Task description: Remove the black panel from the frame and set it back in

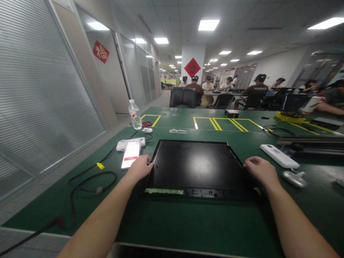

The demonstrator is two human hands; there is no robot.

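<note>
A black LCD panel [193, 165] lies in front of me on the green table, screen side up, with light glaring off its middle. Along its near edge runs a strip of green circuit board [163, 191]. My left hand [140, 167] pinches the panel's left edge between thumb and fingers. On the opposite side, my right hand [261, 171] is closed at the right edge, its fingertips against the frame; the other fingers curl under and are partly hidden. Beside my left hand lies a lit phone [131, 154], leaning on a white device [122, 144].
A water bottle [135, 115] stands at the far left, near red-handled scissors [146, 124]. Black cables [92, 175] loop over the left side. To the right are a white power bank [279, 156], a silver mouse-like device [294, 178] and dark frames [311, 145]. Several people sit farther back.
</note>
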